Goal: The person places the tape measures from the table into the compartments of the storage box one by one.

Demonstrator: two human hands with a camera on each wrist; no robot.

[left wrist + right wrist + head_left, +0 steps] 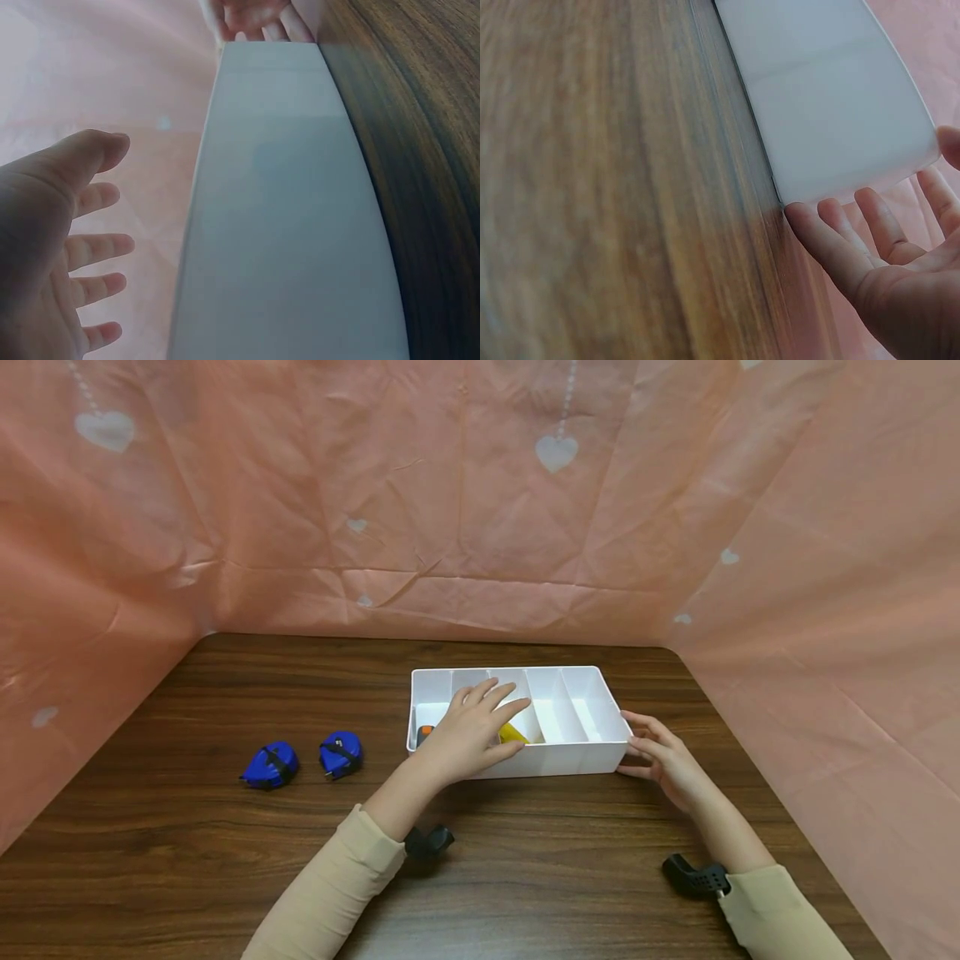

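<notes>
A white divided box (555, 760) stands on the wooden table, its compartments in a row. My left hand (472, 735) is over its left part, fingers spread and holding nothing; in the left wrist view the left hand (52, 247) shows its thumb and fingers apart beside the box's front wall (277, 210). A yellow thing (512, 733) lies in a middle compartment, partly behind the left hand. In the leftmost one a dark and orange thing (425, 732) shows. My right hand (667, 764) touches the box's right end; in the right wrist view its extended fingers (832, 251) rest against that end.
Two blue teardrop-shaped cases with black bands, like chalk line reels, lie left of the box: one nearer it (341, 754), one farther left (271, 766). Pink cloth (465, 527) with white hearts encloses the table's back and sides.
</notes>
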